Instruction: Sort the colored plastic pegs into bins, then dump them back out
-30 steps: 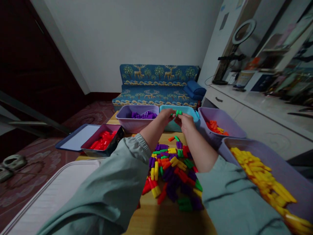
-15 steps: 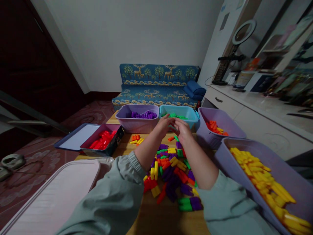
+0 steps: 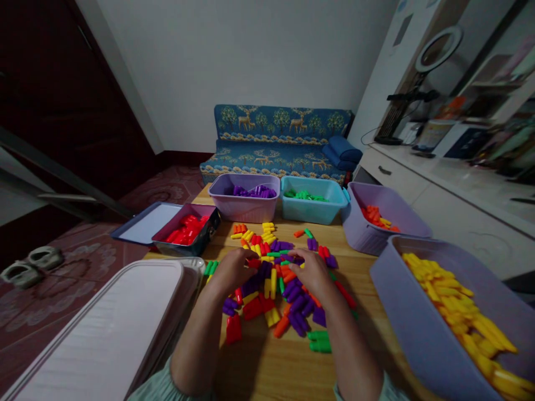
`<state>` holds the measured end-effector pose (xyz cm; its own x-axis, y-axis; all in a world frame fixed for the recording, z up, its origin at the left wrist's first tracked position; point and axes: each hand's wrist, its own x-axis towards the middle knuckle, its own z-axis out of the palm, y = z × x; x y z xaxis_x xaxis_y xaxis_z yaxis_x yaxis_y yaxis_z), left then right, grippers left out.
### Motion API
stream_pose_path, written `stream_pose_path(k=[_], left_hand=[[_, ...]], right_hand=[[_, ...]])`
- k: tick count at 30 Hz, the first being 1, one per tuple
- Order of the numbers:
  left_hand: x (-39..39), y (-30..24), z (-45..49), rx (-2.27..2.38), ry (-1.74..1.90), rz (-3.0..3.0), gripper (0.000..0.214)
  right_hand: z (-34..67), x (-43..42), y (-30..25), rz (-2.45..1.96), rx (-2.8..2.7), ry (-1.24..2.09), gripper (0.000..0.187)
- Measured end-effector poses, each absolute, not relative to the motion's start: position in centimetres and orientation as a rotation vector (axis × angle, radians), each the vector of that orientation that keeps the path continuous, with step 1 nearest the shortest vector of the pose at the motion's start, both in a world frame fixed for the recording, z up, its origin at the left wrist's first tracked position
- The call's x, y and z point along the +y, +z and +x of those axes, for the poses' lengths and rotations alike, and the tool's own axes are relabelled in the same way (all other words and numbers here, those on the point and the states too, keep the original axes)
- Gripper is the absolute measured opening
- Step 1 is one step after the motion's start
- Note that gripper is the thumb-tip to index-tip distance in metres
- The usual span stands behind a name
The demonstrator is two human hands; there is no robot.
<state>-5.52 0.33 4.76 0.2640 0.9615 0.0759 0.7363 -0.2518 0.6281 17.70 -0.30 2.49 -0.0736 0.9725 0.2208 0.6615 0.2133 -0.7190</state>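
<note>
Both my hands rest on a pile of mixed coloured plastic pieces [image 3: 276,278] on the wooden table [image 3: 267,367]. My left hand [image 3: 232,269] lies on the pile's left side, fingers curled over red and purple pieces. My right hand [image 3: 311,272] lies on the right side, fingers bent down onto the pieces. Whether either hand grips a piece is hidden by the fingers. Behind the pile stand a purple bin [image 3: 244,207] with purple pieces and a teal bin [image 3: 311,209] with green pieces.
A dark tin [image 3: 190,234] of red pieces sits at the left with its lid beside it. Two purple bins at the right hold orange pieces [image 3: 376,216] and yellow pieces [image 3: 455,303]. A pink lidded box [image 3: 104,328] fills the near left. A blue sofa [image 3: 280,136] stands behind.
Both hands drew back from the teal bin, where they held a green piece, down onto the pile. The green piece is no longer in them. The camera tilted down and back.
</note>
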Motion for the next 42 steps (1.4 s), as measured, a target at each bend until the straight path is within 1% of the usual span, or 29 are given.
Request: stream_pose_path(k=[3,9,13,15,18,23,24,25,28,31,37,42], left_hand=[[0.3,5.0,-6.1,1.508,0.584,2.141,0.039],[-0.1,4.7,-4.2,1.134,0.515,2.309,0.053],[-0.1,4.1,-3.1,1.178,0.545,2.381,0.046],[0.0,3.6,-2.8,1.238,0.550,2.382,0.042],[0.1,3.1,-2.6,1.317,0.546,2.343,0.038],[0.3,2.8,-2.6,1.326,0.574,2.345,0.032],[0.3,2.8,-2.7,1.322,0.579,2.341,0.030],[0.4,2.8,-2.8,1.324,0.586,2.329,0.027],[0.6,2.8,-3.0,1.329,0.630,2.272,0.017],[0.8,2.8,-3.1,1.313,0.709,2.227,0.015],[1.0,2.8,-3.1,1.514,0.748,2.044,0.024],[1.0,2.9,-3.1,1.538,0.814,1.948,0.038]], right_hand=[[17.1,-0.8,3.4,-1.542,-1.916,0.522,0.030],[16.4,-2.2,4.9,-1.681,-2.059,0.510,0.037],[17.5,-3.6,6.8,-1.864,-2.177,0.513,0.027],[18.1,-4.1,7.7,-1.987,-2.217,0.541,0.026],[18.2,-4.6,8.4,-2.071,-2.304,0.578,0.034],[16.4,-4.9,8.0,-2.015,-2.442,0.524,0.051],[16.1,-5.0,7.9,-2.002,-2.441,0.520,0.050],[15.8,-5.0,7.8,-1.992,-2.429,0.517,0.045],[15.6,-4.9,7.3,-1.961,-2.387,0.511,0.020],[15.9,-4.5,7.0,-1.943,-2.355,0.531,0.018],[16.5,-4.6,7.3,-1.891,-2.321,0.602,0.024],[15.4,-5.0,7.3,-1.919,-2.400,0.487,0.044]])
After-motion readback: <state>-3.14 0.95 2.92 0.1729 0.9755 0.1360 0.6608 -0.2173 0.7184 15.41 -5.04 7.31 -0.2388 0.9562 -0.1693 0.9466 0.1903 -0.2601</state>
